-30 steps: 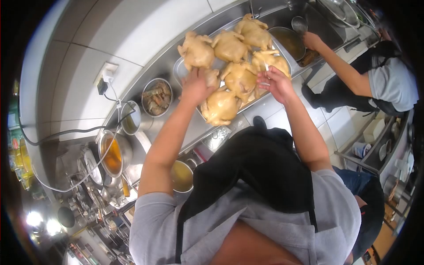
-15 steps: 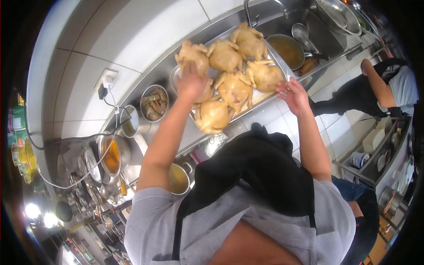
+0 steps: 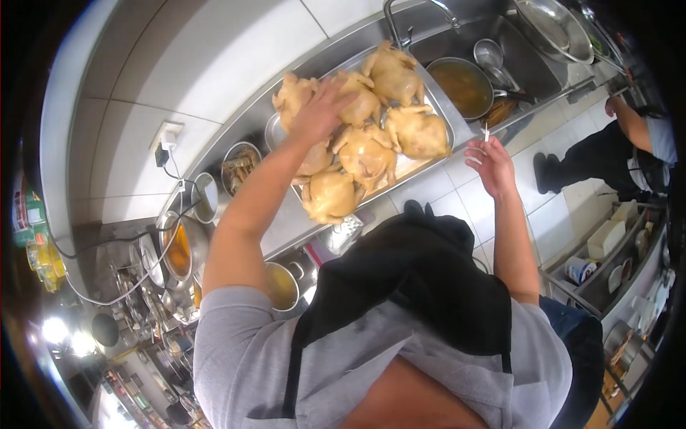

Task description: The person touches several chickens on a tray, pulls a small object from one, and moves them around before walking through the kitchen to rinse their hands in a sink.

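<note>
Several pale yellow whole chickens lie in rows on a metal tray (image 3: 451, 136) at the counter. My left hand (image 3: 319, 114) reaches over them with its fingers stretched out. Its fingertips rest on or just above a chicken (image 3: 357, 104) in the back row, beside another chicken (image 3: 291, 96) at the left end. The palm partly covers the chickens beneath. Off the tray's right side, my right hand (image 3: 494, 166) is raised, its fingers pinching a thin white stick (image 3: 486, 133) that looks like a cigarette. Closest to that hand is a chicken (image 3: 418, 134) at the tray's right end.
Right of the tray, a sink holds a pot of brownish liquid (image 3: 461, 87) and a ladle (image 3: 489, 54) under a faucet (image 3: 407, 28). Bowls (image 3: 241, 163) stand to the left, near a cabled wall socket (image 3: 168, 136). Another person (image 3: 607, 154) stands at the right.
My left hand has shifted right from the left-end chicken to the one beside it. My right hand has moved away from the tray's edge, still with the white stick. The other person has moved.
</note>
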Available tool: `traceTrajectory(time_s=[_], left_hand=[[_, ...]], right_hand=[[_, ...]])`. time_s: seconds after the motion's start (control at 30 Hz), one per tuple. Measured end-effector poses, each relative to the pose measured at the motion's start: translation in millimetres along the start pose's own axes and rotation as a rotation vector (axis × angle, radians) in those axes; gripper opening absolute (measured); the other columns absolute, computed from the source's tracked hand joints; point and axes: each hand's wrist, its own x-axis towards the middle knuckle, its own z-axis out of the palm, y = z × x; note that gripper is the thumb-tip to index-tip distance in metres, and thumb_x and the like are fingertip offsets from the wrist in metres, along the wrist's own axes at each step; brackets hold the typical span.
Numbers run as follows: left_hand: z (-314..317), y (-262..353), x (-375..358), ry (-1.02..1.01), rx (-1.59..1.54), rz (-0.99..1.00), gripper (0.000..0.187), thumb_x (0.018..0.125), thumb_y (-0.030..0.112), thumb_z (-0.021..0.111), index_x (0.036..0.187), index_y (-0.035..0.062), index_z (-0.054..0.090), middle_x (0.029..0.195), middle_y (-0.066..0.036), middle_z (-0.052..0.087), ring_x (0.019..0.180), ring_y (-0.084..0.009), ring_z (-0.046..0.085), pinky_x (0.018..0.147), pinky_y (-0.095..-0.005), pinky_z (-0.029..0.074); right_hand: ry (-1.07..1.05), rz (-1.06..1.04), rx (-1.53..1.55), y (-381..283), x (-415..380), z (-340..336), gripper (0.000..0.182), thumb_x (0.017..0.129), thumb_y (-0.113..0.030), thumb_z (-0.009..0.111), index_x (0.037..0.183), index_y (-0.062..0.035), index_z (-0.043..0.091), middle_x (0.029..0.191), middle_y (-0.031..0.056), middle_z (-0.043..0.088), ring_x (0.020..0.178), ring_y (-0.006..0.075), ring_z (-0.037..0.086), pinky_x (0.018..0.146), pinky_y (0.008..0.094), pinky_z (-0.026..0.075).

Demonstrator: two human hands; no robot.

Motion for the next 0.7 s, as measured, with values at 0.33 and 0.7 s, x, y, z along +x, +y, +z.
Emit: traceTrajectory(time_s=[0.33,0.7], left_hand=[[1,-6,13,-0.060,-0.025,0.075,0.082,0.077,0.016,0.076,0.148,0.0312,0.037,0.156,0.001,0.030,0.144,-0.0228,0.028,0.117,-0.0552,0.024],[-17,-3,47,-0.084,-0.283,-0.126,0.070,0.082,0.032,0.074,0.143,0.0166,0.043,0.145,-0.011,0.043,0.131,-0.0320,0.045,0.109,-0.0478,0.038]], right_hand=[[0.036,0.003,0.028,-5,2,-14,0.008,0.100,-0.015,0.048,0.100,-0.0087,0.051,0.106,0.0109,0.064,0.093,0.0217,0.064,0.080,0.0356,0.052],[0.020,-0.001,0.039,-5,12,-12,0.003,0.099,-0.015,0.051,0.098,-0.0117,0.050,0.105,0.0106,0.065,0.092,0.0229,0.064,0.079,0.0359,0.051]])
